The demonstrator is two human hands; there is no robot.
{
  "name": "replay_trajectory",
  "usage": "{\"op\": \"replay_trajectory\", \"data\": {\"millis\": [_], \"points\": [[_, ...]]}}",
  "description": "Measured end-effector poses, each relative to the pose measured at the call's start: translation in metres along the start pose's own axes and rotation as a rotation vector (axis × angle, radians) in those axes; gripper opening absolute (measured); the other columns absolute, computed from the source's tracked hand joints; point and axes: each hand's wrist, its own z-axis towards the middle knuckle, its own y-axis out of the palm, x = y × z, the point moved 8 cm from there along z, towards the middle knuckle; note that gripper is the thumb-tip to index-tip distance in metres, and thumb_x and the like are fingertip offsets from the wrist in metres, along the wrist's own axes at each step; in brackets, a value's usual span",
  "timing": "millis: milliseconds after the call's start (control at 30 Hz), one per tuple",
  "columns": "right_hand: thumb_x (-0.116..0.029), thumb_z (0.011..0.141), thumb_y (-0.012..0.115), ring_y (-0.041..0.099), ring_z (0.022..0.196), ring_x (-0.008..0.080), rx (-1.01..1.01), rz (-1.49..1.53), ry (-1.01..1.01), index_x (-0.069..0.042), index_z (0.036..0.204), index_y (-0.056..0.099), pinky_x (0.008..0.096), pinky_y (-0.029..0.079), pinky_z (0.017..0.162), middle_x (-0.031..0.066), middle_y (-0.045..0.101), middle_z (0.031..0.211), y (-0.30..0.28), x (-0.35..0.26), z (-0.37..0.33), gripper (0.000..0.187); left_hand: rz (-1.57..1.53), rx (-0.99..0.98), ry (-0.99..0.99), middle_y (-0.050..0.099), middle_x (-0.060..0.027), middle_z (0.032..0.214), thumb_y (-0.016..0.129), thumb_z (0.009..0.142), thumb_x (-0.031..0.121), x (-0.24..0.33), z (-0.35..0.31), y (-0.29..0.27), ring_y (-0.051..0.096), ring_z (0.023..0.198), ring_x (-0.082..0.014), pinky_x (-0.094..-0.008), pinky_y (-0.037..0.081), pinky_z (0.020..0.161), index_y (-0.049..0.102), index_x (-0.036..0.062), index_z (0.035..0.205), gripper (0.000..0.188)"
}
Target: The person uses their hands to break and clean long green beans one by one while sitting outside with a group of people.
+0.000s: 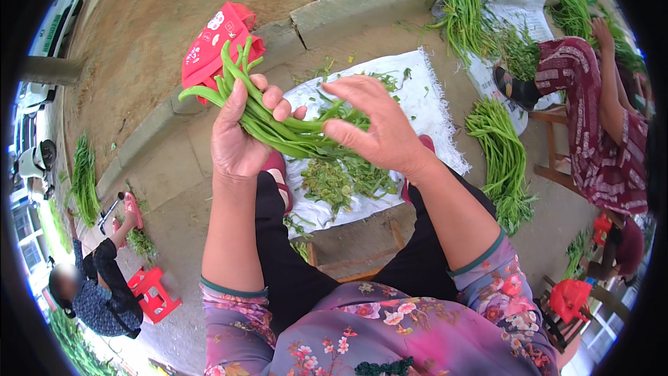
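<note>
My left hand (240, 143) is closed around a bunch of long green leafy stalks (278, 132), with the thick bare ends sticking out to the upper left. At the leafy end on the right, my right hand (379, 125) has its thumb and fingers apart, close to the leaves. Whether its fingertips touch the stems I cannot tell. Under both hands a white woven sack (431, 108) lies spread on the ground, with a heap of torn leaves (330, 184) on it between my feet.
A red bag (209, 49) rests by the stone curb (362, 10). To the right lies a pile of green stalks (497, 153), near a seated person in patterned maroon clothes (584, 125). Another person (104, 282) sits at lower left beside a red plastic stool (152, 294).
</note>
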Motion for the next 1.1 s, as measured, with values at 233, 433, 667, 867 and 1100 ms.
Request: {"op": "replay_trajectory", "data": {"millis": [233,433,667,867,1100], "points": [[-0.056,0.09,0.043,0.06,0.076,0.036,-0.361,0.265,0.294,0.004,0.1,0.062,0.0416,0.045,0.07,0.0216,0.061,0.076,0.041,0.006,-0.006,0.063,-0.068,0.054,-0.052,0.055,-0.0091,0.09,0.046,0.097,0.033,-0.019,0.005,-0.005,0.057,0.082,-0.0243,-0.0504,0.043,0.094,0.051,0.0055,0.105,0.03],[-0.054,0.089,0.052,0.053,0.074,0.0193,-0.553,0.491,0.397,0.003,0.091,0.057,0.0322,0.043,0.068,0.012,0.057,0.075,0.07,0.01,-0.015,0.058,-0.075,0.175,-0.019,0.051,-0.0071,0.081,0.051,0.094,0.019,-0.021,0.016,-0.022,0.053,0.079,-0.0182,-0.0383,0.044,0.096,0.049,-0.0009,0.114,0.028],[-0.047,0.079,0.068,0.058,0.079,0.0174,-0.56,0.559,0.416,0.003,0.095,0.059,0.0311,0.046,0.073,0.01,0.063,0.081,0.077,0.005,-0.014,0.053,-0.111,0.215,-0.048,0.054,-0.0082,0.081,0.055,0.092,0.025,-0.022,0.022,-0.029,0.055,0.077,-0.0199,-0.0388,0.045,0.093,0.048,-0.0028,0.116,0.037],[-0.044,0.082,0.067,0.058,0.079,0.0155,-0.582,0.669,0.445,0.002,0.096,0.061,0.0295,0.047,0.074,0.0075,0.064,0.08,0.08,0.007,-0.015,0.048,-0.05,0.189,-0.11,0.051,-0.0084,0.087,0.054,0.093,0.027,-0.031,0.02,-0.021,0.053,0.076,-0.0199,-0.0399,0.045,0.092,0.041,-0.0045,0.124,0.046],[-0.032,0.087,0.06,0.062,0.085,0.0221,-0.137,0.57,0.469,0.002,0.098,0.063,0.0328,0.047,0.079,0.0131,0.067,0.089,0.049,0.026,-0.003,0.037,-0.142,0.113,-0.074,0.044,-0.0045,0.08,0.047,0.096,0.018,-0.018,0.018,-0.021,0.05,0.072,-0.0166,-0.0405,0.048,0.086,0.046,-0.001,0.112,0.025]]}}
